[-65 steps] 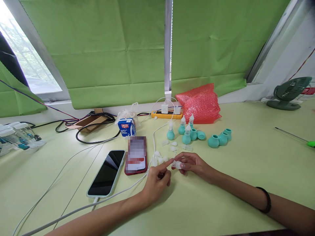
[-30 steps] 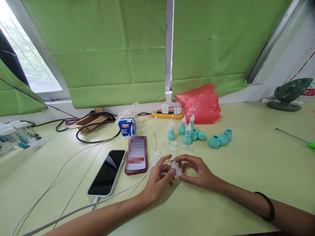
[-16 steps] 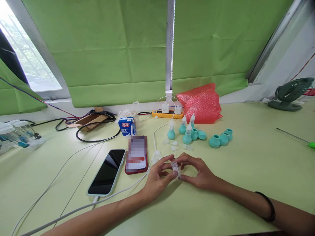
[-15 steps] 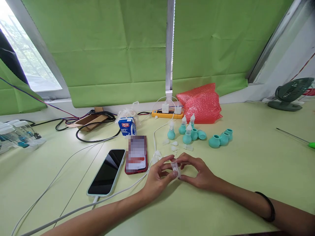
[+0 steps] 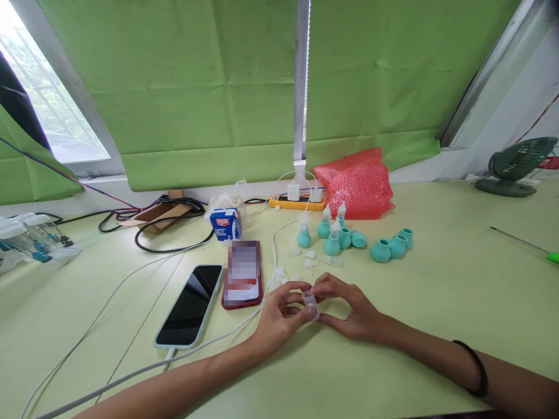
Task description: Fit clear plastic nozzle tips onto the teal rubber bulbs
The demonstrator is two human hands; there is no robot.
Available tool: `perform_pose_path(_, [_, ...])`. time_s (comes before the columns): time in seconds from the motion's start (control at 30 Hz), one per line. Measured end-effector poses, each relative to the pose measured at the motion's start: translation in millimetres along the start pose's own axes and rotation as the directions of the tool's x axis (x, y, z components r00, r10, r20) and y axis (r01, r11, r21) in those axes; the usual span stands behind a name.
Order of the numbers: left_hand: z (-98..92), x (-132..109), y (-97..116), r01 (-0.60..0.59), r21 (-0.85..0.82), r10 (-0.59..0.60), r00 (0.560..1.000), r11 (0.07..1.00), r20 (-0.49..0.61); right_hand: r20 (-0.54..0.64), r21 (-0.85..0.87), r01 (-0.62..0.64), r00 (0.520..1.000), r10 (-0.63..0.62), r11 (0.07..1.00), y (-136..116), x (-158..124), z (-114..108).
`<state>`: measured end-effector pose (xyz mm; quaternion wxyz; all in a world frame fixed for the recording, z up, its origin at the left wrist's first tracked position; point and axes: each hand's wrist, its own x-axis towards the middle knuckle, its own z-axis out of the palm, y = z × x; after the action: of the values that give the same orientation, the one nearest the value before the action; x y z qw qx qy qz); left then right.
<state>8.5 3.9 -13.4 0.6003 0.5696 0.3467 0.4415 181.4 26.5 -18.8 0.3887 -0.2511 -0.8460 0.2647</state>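
Observation:
Between my two hands, just above the table, is a small clear plastic tube, tilted with its round open end up. My left hand grips it from the left, thumb across its front. The fingertips of my right hand pinch it from the right side. Beyond my hands lie several small translucent plastic pieces. Further back stand several teal bulbs with clear pointed tips, one of them a bulb at the left. Open teal bulbs sit to the right.
A black-screened phone and a red-cased phone lie left of my hands. A white cable passes near my left arm. Behind are a blue milk carton, a yellow power strip and red bubble wrap. A screwdriver lies right.
The clear tube has tipped slightly, so its round opening shows more. My fingers have shifted a little around it; both hands stay in nearly the same place.

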Motion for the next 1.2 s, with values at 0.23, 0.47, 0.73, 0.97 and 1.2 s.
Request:
perform_pose_path(0.23, [2.0,-2.6,3.5,-0.059,0.012,0.059,0.998,0.998,-0.033,0.009,-0.122,0.036,0.999,-0.035,0.992,1.4,-1.1,-1.5])
perform_pose_path(0.47, [2.2,-2.5,5.0,-0.020,0.116,0.031,0.996,0.993,-0.089,-0.182,-0.478,-0.019,0.980,-0.077,0.878,16.7,3.3,-16.3])
perform_pose_path(0.73, [2.9,-2.2,1.3,0.030,0.245,0.002,0.991,0.969,-0.131,-0.245,-0.749,-0.248,0.965,0.091,0.614,49.0,5.9,-26.9])
perform_pose_path(0.97, [3.8,-4.0,0.4,-0.013,0.371,0.057,0.993,0.929,-0.107,-0.088,-0.656,-0.075,0.996,0.023,0.751,34.0,5.3,-18.1])
perform_pose_path(1.2, [1.9,-2.3,-2.8,-0.006,0.351,0.044,0.994,0.936,-0.100,-0.352,-0.706,-0.232,0.935,-0.048,0.669,44.0,7.9,-29.3])
